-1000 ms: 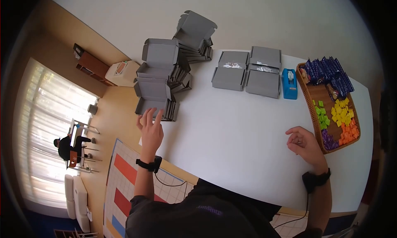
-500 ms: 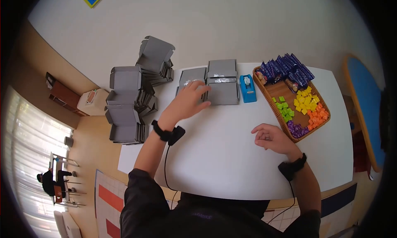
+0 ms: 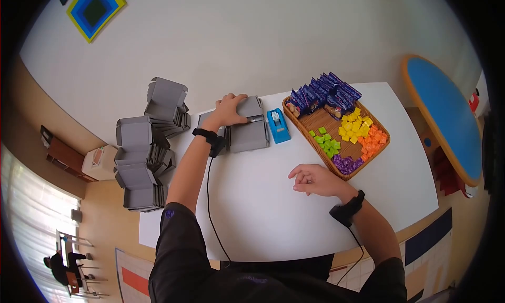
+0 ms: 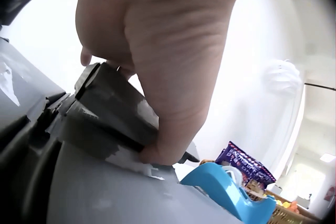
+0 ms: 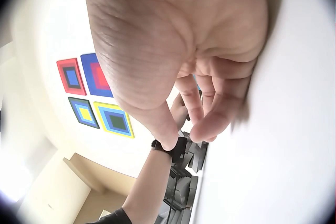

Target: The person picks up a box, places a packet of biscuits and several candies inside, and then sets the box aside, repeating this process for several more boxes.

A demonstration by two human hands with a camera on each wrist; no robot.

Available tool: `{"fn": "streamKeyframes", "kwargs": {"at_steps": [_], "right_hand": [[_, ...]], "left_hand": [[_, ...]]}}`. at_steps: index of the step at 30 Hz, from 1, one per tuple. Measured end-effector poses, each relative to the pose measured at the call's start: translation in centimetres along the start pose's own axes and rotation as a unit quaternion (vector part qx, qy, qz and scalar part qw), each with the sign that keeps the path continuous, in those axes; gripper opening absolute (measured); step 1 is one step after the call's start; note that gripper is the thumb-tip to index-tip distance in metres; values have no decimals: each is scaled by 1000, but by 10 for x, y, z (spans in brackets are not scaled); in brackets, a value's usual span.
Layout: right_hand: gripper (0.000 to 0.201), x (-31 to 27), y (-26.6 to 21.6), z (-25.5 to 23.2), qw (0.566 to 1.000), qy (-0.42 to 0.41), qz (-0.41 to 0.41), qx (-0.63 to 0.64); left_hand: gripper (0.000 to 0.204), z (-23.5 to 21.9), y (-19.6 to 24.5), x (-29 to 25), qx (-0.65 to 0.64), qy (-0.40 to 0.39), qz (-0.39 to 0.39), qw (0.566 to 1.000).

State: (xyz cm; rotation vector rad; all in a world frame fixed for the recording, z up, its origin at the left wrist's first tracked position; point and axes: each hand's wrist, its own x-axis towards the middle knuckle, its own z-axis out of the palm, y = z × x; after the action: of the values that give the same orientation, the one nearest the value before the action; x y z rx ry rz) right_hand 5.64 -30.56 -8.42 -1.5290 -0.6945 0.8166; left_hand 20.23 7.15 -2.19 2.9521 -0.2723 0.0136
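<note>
Over the far right box (image 3: 253, 104) of the closed grey boxes, my left hand (image 3: 227, 112) spreads its fingers across the lid. The left wrist view has that hand (image 4: 163, 51) gripping a grey box (image 4: 113, 98), thumb at the near edge and fingertips at the far side, partly hidden. Another closed box (image 3: 246, 138) lies in front of it. My right hand (image 3: 318, 180) rests by the basket's near end, fingers loosely curled and holding nothing; the right wrist view shows the same hand (image 5: 178, 40) close up.
A blue tape dispenser (image 3: 279, 126) stands between the closed boxes and a wicker basket (image 3: 310, 140) of snack packets and coloured sweets. Stacks of open grey boxes (image 3: 138, 134) stand at the left. A blue-topped table (image 3: 444, 113) is at the right.
My left hand has moved from beside the open box stacks across to the closed boxes and now grips one. The head view has turned right; my right hand keeps its loose curl.
</note>
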Motion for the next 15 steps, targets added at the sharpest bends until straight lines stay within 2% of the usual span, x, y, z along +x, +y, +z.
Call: {"fn": "streamKeyframes", "kwargs": {"at_steps": [2, 5, 7, 10, 15], "right_hand": [[34, 0, 0, 0, 1000, 1, -3, 2], [32, 1, 4, 0, 999, 18, -15, 23], [32, -1, -3, 0, 998, 35, -16, 57], [34, -2, -5, 3, 991, 75, -8, 109], [30, -1, -2, -1, 988, 102, 10, 115]], "left_hand": [[91, -8, 1, -21, -36, 26, 10, 999], [82, -18, 36, -75, -180, 50, 56, 981], [80, -11, 73, -112, -158, 68, 141, 975], [85, 10, 114, -152, -70, 26, 221, 972], [87, 41, 144, -171, -125, 26, 217, 968]]}}
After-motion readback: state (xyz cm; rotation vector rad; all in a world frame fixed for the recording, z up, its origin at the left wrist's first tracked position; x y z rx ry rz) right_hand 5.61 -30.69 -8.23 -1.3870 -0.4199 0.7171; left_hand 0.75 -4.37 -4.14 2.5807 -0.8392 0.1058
